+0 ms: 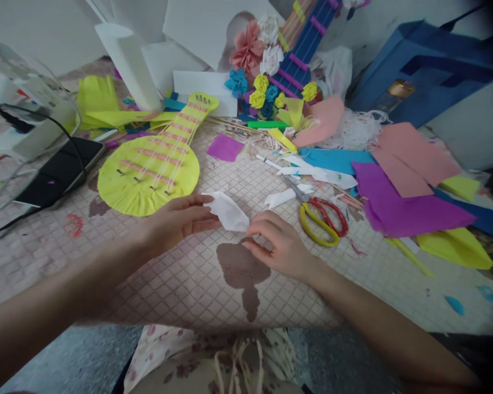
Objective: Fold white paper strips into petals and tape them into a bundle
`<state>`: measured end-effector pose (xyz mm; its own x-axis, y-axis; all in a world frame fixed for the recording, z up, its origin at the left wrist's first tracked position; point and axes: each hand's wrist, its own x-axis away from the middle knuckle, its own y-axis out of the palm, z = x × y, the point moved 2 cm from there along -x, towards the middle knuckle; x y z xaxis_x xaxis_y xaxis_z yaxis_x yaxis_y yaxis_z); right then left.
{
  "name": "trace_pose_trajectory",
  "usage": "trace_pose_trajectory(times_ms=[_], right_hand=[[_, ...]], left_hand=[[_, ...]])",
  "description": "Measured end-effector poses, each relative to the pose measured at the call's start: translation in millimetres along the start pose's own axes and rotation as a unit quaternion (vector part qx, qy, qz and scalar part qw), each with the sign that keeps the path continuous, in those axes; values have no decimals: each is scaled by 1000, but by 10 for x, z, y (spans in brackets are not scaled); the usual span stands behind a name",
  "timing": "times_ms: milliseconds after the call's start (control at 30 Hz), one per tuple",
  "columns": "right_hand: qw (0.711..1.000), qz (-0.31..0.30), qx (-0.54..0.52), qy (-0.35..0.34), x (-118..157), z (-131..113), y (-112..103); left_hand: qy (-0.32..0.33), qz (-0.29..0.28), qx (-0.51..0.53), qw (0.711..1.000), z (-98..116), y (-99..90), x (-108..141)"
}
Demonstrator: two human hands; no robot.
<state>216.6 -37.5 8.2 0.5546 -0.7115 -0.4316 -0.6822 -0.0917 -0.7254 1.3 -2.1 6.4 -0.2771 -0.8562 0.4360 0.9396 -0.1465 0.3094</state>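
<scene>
The left hand (pixel 191 214) holds the left end of a white paper (pixel 228 212) at the desk's (pixel 180 290) near middle. The right hand (pixel 281 243), fingers narrow, meets its right tip; grip cannot be determined. Scissors (pixel 307 201) lie right.

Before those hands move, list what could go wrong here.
The thin, white, paper-like piece might crease or tear between the left hand and right hand. The right hand could knock the red-and-yellow-handled metal scissors beside it. The left hand might bump the nearby yellow, round-bodied, stringed instrument.
</scene>
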Motion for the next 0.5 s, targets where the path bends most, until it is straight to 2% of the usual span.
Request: trace_pose_trajectory(times_ms=[100,200,300,367,433,467,500], right_hand=[[996,-37,80,-4,1,1,58],[990,-51,131,12,14,30,103],[987,-63,144,19,33,61,119],[988,-70,139,17,42,77,115],[989,-70,127,11,46,90,102],[990,-67,122,7,46,96,92],[991,-66,119,2,45,102,80]], left_hand=[[-17,23,38,999,-53,43,161],[-38,-4,24,999,-102,55,305],[-29,-51,-49,997,-152,-7,394],[15,-59,-147,987,-178,-87,413],[108,-25,-287,951,-183,-173,406],[173,2,-367,914,-173,-206,399],[243,22,-445,862,-158,-224,393]])
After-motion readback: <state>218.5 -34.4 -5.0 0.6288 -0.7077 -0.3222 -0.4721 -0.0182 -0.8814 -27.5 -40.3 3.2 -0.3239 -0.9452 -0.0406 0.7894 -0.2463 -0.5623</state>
